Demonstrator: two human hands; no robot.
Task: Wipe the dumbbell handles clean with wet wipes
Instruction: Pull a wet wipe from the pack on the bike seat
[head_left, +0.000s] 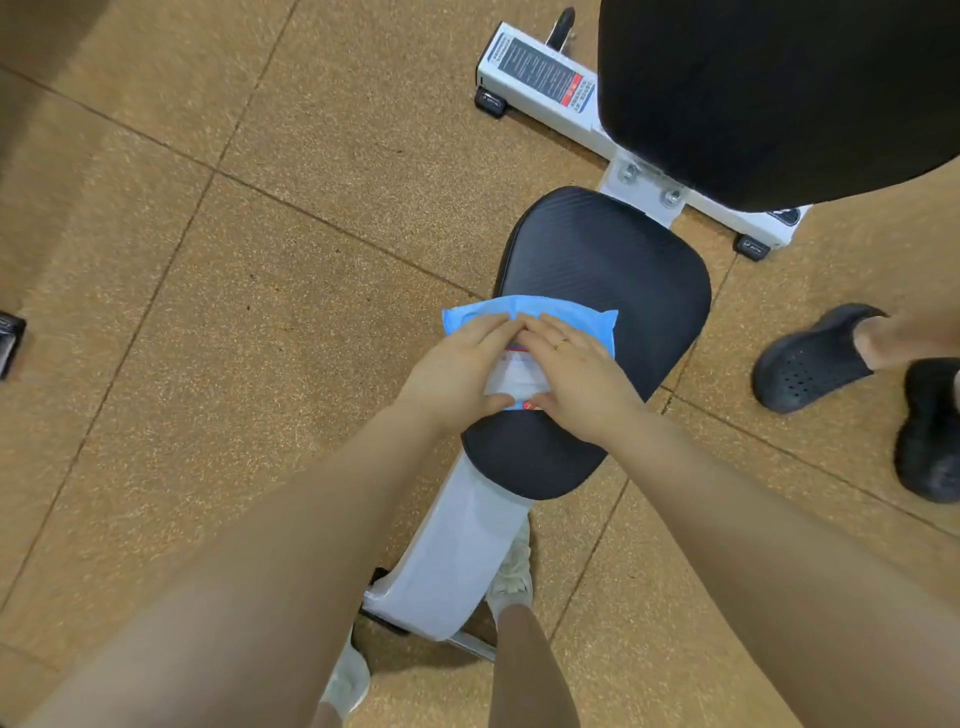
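A blue pack of wet wipes (571, 317) lies on the black padded seat (613, 260) of a white exercise bench. My left hand (462, 364) and my right hand (571, 374) both rest on top of the pack, side by side, fingers fairly straight and pointing away from me. Their fingertips meet near the white label flap (517, 376) in the pack's middle. Whether either hand pinches the flap I cannot tell. No dumbbell is in view.
The bench's white frame (545, 78) and black backrest (779, 88) stand at the upper right. Another person's feet in dark shoes (815, 358) stand to the right. My own feet (511, 571) straddle the bench's white beam (457, 561). Brown tiled floor (234, 260) surrounds everything.
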